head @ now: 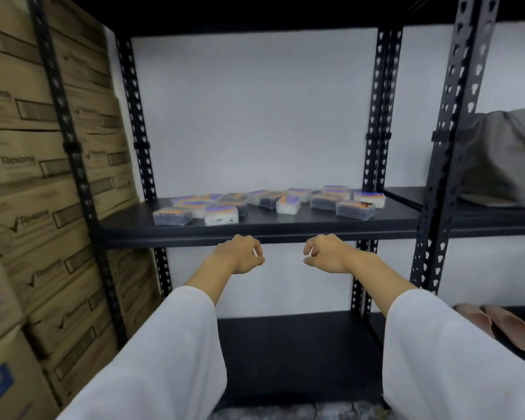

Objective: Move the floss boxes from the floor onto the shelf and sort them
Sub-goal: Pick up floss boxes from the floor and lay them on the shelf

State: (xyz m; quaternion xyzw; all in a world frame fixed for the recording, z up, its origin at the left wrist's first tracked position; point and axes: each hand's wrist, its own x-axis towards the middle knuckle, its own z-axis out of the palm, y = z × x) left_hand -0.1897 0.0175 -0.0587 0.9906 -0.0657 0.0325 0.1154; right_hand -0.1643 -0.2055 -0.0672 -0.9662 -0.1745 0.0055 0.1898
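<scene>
Several clear floss boxes [222, 214] with purple and orange labels lie scattered on the black middle shelf [285, 228], from a left cluster to a right group [355, 209]. Some hold dark contents, some white. Both arms wear white sleeves. My left hand [240, 256] hovers just below the shelf's front edge, fingers loosely curled, holding nothing. A short way to its right, my right hand [325, 253] hangs at the same height, also loosely curled and empty. Neither hand touches a box.
Stacked cardboard cartons [37, 192] fill the left side. Black perforated uprights [376, 131] frame the bay. A grey bag [497, 159] sits on the neighbouring shelf at right, pink slippers [497, 325] below it. The lower black shelf [297, 353] lies beneath my arms.
</scene>
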